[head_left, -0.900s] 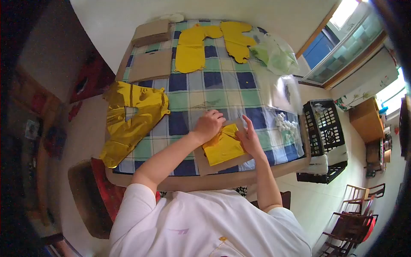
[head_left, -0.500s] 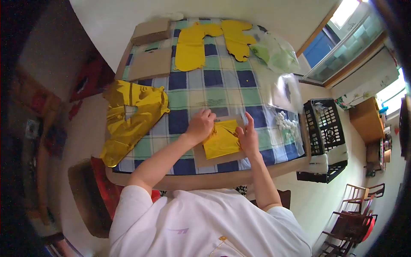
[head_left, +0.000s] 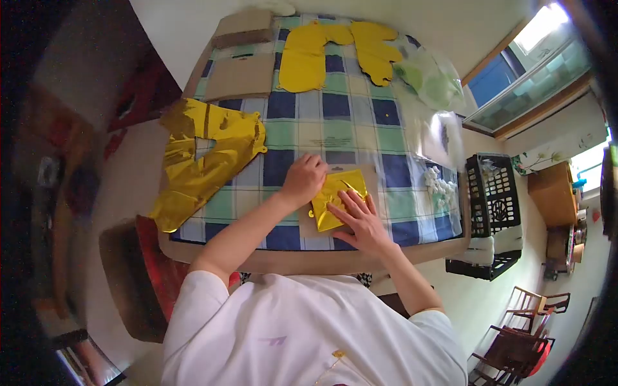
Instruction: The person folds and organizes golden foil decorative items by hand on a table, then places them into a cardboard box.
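Note:
A folded gold foil balloon (head_left: 329, 220) lies on a flat piece of cardboard (head_left: 310, 228) near the table's front edge. My right hand (head_left: 364, 225) rests flat on the foil, its fingers spread across the right half. At the upper left corner of the foil is my left hand (head_left: 305, 180), with its fingers curled together; what they pinch is hidden. A clear plastic bag with printed text (head_left: 328, 140) lies just beyond the cardboard.
A larger gold foil balloon (head_left: 212, 161) lies at left. Flat yellow foil shapes (head_left: 306, 61) lie at the back, beside cardboard sheets (head_left: 238, 77). Clear and greenish plastic bags (head_left: 428, 83) and white crumpled bits (head_left: 440, 185) are at right. A black crate (head_left: 492, 193) stands beyond the table's right side.
My right hand has moved left from the foil's right edge and now lies flat on top of it. The foil looks smaller and flatter. My left hand stays at its upper left.

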Demonstrator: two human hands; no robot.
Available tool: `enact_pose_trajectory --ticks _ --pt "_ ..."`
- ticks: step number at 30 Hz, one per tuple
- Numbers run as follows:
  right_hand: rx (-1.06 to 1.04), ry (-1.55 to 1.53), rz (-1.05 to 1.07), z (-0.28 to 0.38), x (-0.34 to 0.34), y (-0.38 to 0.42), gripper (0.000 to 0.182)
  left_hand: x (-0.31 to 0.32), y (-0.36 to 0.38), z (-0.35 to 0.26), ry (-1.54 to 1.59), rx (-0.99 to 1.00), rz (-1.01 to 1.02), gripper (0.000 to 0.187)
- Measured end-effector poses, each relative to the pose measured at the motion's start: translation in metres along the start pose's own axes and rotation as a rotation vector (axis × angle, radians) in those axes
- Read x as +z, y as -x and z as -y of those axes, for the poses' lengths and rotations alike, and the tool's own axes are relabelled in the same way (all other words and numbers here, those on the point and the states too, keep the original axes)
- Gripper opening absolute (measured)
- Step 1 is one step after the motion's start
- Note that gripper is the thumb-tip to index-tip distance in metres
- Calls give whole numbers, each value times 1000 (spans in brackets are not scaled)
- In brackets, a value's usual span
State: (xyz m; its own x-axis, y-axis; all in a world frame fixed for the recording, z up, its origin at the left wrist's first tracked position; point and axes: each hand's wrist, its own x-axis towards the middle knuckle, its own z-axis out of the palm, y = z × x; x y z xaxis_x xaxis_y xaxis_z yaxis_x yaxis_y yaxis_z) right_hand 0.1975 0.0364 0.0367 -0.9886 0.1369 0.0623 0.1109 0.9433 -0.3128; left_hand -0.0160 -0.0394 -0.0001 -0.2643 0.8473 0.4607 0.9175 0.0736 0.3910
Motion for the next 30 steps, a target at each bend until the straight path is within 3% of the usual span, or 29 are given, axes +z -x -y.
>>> enact_pose_trajectory --ticks 10,13,14,16,20,30 --pt "175 95 -55 4 13 0 59 3 4 -2 -59 72 -82 8" --pt "244 -123 -100 2 2 4 57 -1 11 -5 34 -8 -185 8" --pt "228 -174 -202 -5 1 5 56 -4 15 -6 77 -48 -233 8" --pt "200 -281 -400 -17 -2 4 54 -13 29 -5 113 -119 -179 10" --pt "151 -114 -341 -20 -13 -16 45 -27 55 -18 89 -95 -77 16" --pt "167 67 -285 -22 34 -57 47 -31 67 -34 26 23 37 21"
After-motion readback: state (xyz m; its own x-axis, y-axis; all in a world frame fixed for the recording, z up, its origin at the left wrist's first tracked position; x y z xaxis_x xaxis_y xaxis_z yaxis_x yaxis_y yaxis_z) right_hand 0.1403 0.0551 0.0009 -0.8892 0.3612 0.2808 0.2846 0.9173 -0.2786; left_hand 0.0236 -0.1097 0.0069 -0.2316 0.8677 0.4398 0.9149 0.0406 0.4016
